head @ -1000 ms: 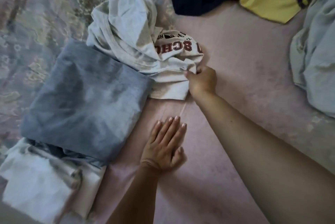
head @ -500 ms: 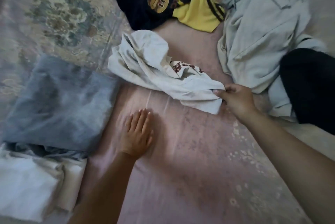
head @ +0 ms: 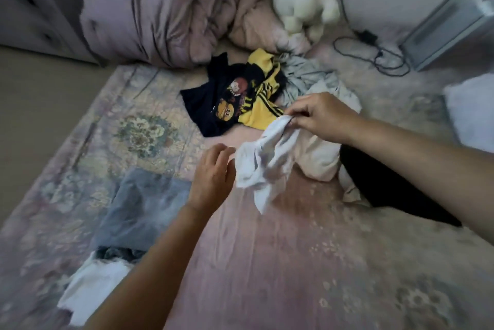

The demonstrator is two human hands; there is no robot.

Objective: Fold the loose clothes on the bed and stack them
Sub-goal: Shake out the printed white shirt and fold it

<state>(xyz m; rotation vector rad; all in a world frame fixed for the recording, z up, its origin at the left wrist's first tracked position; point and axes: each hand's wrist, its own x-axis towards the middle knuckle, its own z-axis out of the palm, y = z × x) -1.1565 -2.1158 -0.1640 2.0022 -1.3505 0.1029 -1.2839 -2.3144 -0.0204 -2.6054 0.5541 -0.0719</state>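
While the right hand point(head: 322, 116) pinches the top edge of a white garment point(head: 264, 158) betw. thumb & fingers point(head: 296, 110), the cloth hangs crumpled below it, lifted off the bed point(head: 267, 263), its lowest corner just above the pink bedspread. Left hand point(head: 213, 177) is held beside the garment's left edge, fingers relaxed & slightly spread, holding nothing; whether the fingertips touch the cloth can't be told.

Near-left on the bed: a folded grey-blue piece point(head: 144, 209) lying flat on top of a white folded piece point(head: 91, 289) that pokes out at the near end, i.e. a small stack, partly covered by the left forearm.

Farther back, centre: a navy tee w/ cartoon print point(head: 213, 99), loose, w/ a yellow striped top point(head: 263, 97) overlapping its right side. Just right of those, a rumpled pale grey garment point(head: 307, 78), partly behind the right hand. Under the right forearm: a cream bundle point(head: 318, 156) & a black garment point(head: 385, 185), touching each other.

At the head of the bed: a bunched mauve duvet point(head: 149, 9), a pinkish blanket point(head: 254, 22), a white plush toy point(head: 299, 1). Far right: a black cable point(head: 385, 57) & a grey box-like appliance point(head: 449, 25).
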